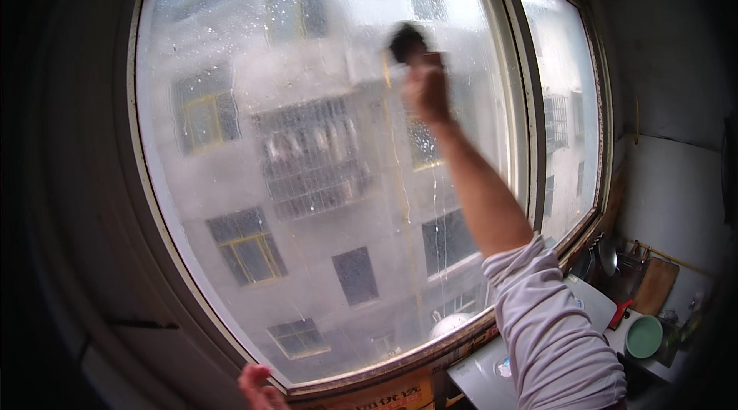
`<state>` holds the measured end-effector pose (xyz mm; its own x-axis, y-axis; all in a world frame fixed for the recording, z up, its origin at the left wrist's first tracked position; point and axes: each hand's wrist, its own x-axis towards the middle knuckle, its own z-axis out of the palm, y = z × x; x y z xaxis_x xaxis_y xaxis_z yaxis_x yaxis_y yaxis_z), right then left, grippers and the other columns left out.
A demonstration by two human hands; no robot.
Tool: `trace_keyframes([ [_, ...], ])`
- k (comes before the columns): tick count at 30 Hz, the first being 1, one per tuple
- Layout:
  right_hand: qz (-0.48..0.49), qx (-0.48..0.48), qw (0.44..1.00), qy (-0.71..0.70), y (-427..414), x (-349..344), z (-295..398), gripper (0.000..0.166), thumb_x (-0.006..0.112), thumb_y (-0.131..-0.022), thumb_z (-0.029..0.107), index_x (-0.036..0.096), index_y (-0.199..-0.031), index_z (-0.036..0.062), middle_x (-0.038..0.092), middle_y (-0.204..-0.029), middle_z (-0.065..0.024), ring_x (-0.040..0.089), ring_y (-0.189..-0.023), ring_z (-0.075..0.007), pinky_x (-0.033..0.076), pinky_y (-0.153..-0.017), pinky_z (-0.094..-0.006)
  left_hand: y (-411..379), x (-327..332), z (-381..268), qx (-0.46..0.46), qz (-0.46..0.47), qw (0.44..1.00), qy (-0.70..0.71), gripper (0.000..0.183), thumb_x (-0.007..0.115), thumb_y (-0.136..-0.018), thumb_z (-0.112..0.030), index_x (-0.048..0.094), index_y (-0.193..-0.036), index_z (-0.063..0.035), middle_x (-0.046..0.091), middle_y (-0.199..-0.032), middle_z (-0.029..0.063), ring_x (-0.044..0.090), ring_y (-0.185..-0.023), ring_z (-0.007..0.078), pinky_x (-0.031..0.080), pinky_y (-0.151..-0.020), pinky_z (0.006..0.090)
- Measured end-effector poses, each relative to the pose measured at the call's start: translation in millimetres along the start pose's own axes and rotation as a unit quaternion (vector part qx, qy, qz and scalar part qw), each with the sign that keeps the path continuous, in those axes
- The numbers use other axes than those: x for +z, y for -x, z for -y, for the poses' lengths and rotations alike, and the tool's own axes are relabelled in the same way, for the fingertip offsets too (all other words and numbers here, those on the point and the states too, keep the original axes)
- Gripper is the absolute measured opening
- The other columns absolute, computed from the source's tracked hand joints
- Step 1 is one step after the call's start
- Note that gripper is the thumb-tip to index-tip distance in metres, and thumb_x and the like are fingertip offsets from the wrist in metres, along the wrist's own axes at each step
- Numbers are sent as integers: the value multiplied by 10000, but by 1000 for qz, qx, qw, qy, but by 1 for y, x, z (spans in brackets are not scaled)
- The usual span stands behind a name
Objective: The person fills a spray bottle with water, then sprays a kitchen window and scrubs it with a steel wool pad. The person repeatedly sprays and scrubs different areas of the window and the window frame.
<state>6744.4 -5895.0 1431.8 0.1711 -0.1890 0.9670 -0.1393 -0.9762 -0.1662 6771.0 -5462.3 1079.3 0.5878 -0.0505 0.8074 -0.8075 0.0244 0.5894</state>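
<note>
My right hand [427, 95] is raised along the upper right part of a wet window pane [323, 87]. It grips a dark scrubbing tool [407, 43], blurred, so whether it is a brush or a sponge cannot be told. Drops cover the top of the glass, and thin streaks of water run down below the hand. At the bottom edge of the picture, my left hand [260, 388] shows only partly, its fingers curled beside the lower left corner of the window frame [271, 381]. Whether those fingers hold anything is hidden.
A second window pane [568, 104] lies right of the mullion [522, 87]. Below my right sleeve are a pale flat panel [481, 378], a green bowl [644, 337], a red handle [620, 313] and a wooden cutting board [655, 289]. Printed cardboard [375, 397] sits under the sill.
</note>
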Motion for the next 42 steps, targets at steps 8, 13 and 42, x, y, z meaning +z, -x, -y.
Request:
trace_keyframes([
  [8, -173, -157, 969, -85, -24, 35, 25, 139, 463, -757, -24, 601, -751, -23, 597, -863, -238, 568, -904, -283, 450, -887, -436, -157, -24, 51, 204, -129, 923, -300, 480, 343, -996, -138, 256, -1442, 17, 249, -1505, 195, 224, -1399, 333, 156, -1144, 421],
  [13, 25, -405, 911, 80, -8, 43, 102, 170, 492, -797, -44, 605, -677, -3, 620, -865, -153, 563, -864, -179, 380, -995, -406, -210, -11, 86, 182, -208, 893, -355, 463, 351, -997, -133, 288, -1430, 20, 277, -1495, 191, 245, -1391, 331, 176, -1141, 396],
  [42, -236, 12, 971, 43, -187, -70, -78, 278, 507, -851, 224, 592, -1015, 15, 626, -1018, -207, 619, -922, -354, 505, -809, -441, -235, -28, 76, 345, -278, 774, -452, 328, 454, -975, -129, 512, -1253, 34, 479, -1296, 232, 475, -1161, 419, 401, -965, 503],
])
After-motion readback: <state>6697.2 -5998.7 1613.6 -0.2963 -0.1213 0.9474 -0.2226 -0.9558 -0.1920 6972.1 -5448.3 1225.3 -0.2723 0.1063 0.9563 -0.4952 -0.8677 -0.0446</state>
